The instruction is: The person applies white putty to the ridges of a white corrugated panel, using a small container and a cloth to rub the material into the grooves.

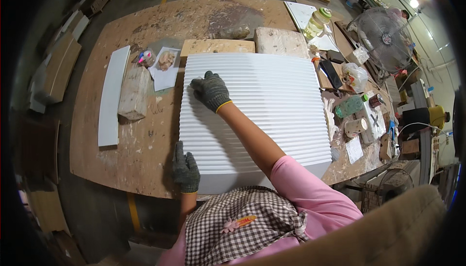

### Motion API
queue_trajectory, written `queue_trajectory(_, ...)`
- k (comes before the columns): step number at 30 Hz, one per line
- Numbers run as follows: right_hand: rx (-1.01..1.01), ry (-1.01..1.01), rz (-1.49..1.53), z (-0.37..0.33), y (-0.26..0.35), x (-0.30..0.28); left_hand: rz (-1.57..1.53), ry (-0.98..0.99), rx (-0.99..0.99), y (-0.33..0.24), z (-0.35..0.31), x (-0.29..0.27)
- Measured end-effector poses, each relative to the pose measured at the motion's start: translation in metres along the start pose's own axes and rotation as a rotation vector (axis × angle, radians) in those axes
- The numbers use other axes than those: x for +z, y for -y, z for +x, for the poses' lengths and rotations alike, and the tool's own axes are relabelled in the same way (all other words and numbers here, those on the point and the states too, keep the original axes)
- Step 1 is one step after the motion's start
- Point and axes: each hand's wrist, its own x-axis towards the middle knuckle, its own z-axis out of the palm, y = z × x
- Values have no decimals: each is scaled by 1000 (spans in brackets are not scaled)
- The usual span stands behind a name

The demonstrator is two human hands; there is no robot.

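Note:
A large white ribbed panel (262, 105) lies flat, its grooves running from left to right. My right hand (212, 92), in a dark grey knit glove with a yellow cuff, rests on the panel's upper left part. Its fingers are bent against the ribs; whatever they may hold is hidden beneath them. At the panel's near left edge is my left hand (186, 170), gloved the same way. Its fingers stretch forward along that edge and hold nothing visible.
A stained wooden table (160, 120) carries a white-topped strip (114, 96), a wrapped block (134, 92) and a paper sheet with a crumpled lump (166, 61). Beyond the panel sits another block (280, 42). Bottles, a paper cup (356, 127) and a fan (383, 39) crowd the right.

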Motion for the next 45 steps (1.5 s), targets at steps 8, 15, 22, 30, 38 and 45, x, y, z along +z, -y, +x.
queue_trajectory(8,487,-43,-242,-79,-164,-110,29,14,-28,-4,2,-5)
queue_trajectory(15,477,-171,-356,-94,-189,-134,15,61,-54,-15,7,-1)
queue_trajectory(22,424,3,-309,-86,-151,-128,49,76,-35,-8,3,-7)
queue_trajectory(30,560,-244,-478,-153,-307,-230,47,73,-90,-18,6,-9)
queue_trajectory(38,139,61,-585,-91,-342,-234,48,101,-115,-18,9,-7)
queue_trajectory(45,-79,250,-622,-65,-352,-234,134,74,-42,-16,9,-8)
